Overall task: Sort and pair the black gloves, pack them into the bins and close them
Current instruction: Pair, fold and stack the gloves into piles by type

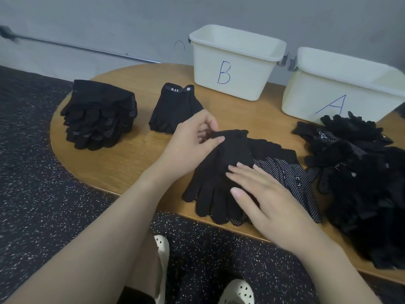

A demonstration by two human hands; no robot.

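Left hand pinches the cuff of the top glove lying mid-surface; right hand presses flat, fingers straight, on its palm. The glove's long axis runs cuff-far, fingers-near, so the left hand sits nearer the cuff.

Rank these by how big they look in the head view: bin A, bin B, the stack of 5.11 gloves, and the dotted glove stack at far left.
1. Bin A, though it is cut off at the frame edge and nearer the camera than B, so unsure.
2. Bin B.
3. Dotted glove stack.
4. 5.11 gloves.
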